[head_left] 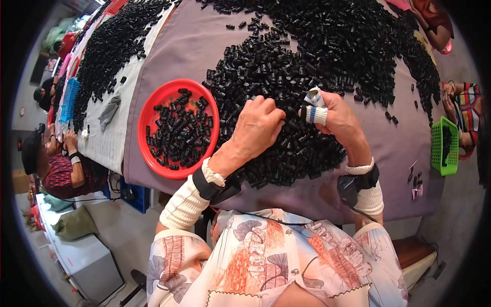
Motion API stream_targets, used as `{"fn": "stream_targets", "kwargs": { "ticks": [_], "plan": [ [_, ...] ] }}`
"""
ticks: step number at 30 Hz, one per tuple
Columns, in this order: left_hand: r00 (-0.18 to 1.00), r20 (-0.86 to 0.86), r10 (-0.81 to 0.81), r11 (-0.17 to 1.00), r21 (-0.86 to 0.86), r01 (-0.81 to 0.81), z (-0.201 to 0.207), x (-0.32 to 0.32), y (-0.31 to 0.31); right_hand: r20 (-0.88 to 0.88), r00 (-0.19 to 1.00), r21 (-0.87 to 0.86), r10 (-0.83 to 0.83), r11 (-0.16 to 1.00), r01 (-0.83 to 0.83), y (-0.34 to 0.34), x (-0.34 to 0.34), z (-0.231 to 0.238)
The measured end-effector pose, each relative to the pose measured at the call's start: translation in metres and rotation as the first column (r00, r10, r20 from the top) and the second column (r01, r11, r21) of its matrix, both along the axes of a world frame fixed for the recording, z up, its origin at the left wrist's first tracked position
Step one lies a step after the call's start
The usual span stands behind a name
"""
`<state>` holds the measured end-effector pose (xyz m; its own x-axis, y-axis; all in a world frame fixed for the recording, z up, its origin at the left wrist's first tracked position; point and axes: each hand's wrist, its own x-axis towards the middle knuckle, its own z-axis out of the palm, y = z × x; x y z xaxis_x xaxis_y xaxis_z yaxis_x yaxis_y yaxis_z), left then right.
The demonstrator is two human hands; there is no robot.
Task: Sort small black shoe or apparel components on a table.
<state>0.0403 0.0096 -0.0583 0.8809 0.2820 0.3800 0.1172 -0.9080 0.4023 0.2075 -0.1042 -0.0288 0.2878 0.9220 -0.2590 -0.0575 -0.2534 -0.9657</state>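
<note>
Over a large pile of small black cylindrical plastic parts (276, 71), both my hands are raised close together. My left hand (255, 125) is closed, its fingers curled toward the right; whatever they pinch is hidden. Opposite it, my right hand (340, 120) has bent fingers, with white, blue-striped cloth wraps (316, 113) on some of them. Something dark shows at those fingertips, too small to tell from the parts behind. To the left of my left hand, a round red plastic basin (144, 148) holds many similar black parts.
The pile rests on a table with a mauve cloth (163, 66). At right are a green basket (436, 146) and a person's arm in a striped sleeve (465, 105). Across a gap at left, people sit by another pile (105, 61) and a blue basket (70, 100).
</note>
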Motion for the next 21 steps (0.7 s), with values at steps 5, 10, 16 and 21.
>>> {"fn": "stream_targets", "kwargs": {
  "ticks": [5, 10, 16, 21],
  "plan": [
    [0.966, 0.089, 0.244, 0.225, -0.974, 0.033, 0.023, -0.023, 0.004, 0.079, 0.997, 0.033, 0.026, 0.999, -0.029, 0.008, -0.013, 0.011],
    [0.887, 0.214, 0.410, -0.382, -0.843, 0.380, 0.035, -0.042, -0.003, 0.149, 0.989, 0.184, -0.008, 0.983, -0.020, 0.023, -0.039, 0.037],
    [0.862, 0.276, 0.426, -0.448, -0.763, 0.466, 0.041, -0.050, -0.011, 0.147, 0.988, 0.222, 0.042, 0.972, -0.074, 0.039, -0.057, 0.046],
    [0.842, 0.319, 0.435, -0.441, -0.740, 0.508, 0.040, -0.058, -0.009, 0.069, 0.991, 0.205, 0.114, 0.971, -0.126, 0.045, -0.063, 0.048]
  ]
}}
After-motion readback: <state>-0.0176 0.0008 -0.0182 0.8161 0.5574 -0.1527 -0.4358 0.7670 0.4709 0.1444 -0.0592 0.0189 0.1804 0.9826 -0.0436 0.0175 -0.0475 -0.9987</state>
